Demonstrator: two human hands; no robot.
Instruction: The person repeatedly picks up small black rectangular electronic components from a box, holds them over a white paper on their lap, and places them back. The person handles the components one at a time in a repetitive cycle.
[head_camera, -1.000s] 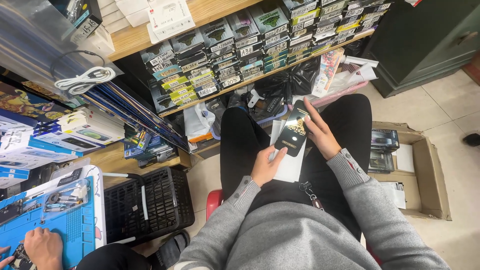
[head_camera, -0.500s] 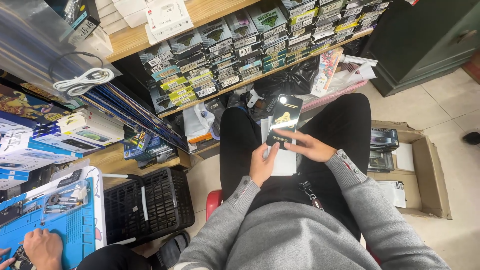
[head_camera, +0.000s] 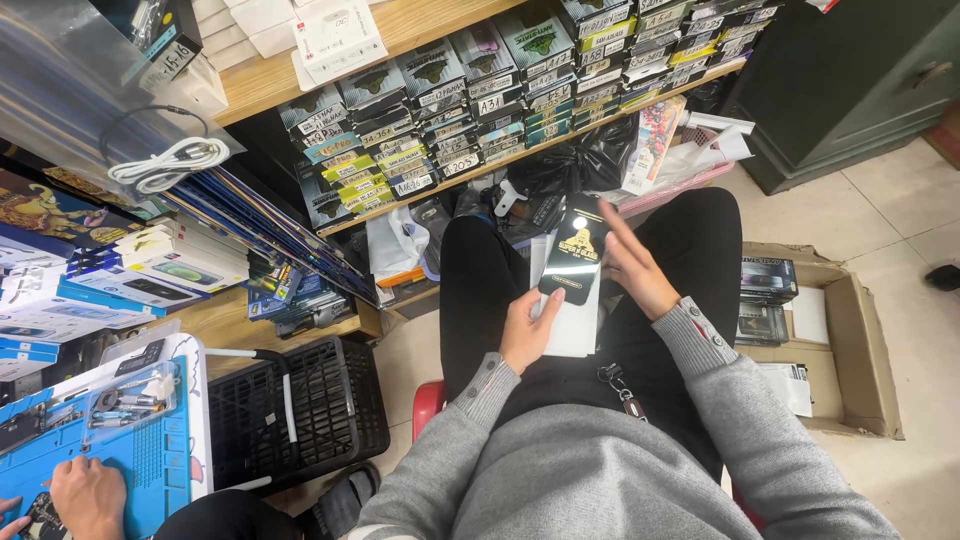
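Since a moment ago, my right hand (head_camera: 632, 268) has risen beside the black packet (head_camera: 571, 262), fingers spread; my left hand (head_camera: 527, 327) pinches its lower end, long axis pointing away.

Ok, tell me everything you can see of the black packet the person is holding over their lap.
The black packet is a flat, glossy, rounded-corner rectangle with a gold emblem and a gold bar printed on it. It is held upright, tilted slightly right, above the black-trousered thighs. The left hand grips its lower end together with a white sheet behind it; the right hand rests open-fingered against its right edge. A bright glare sits near its top.
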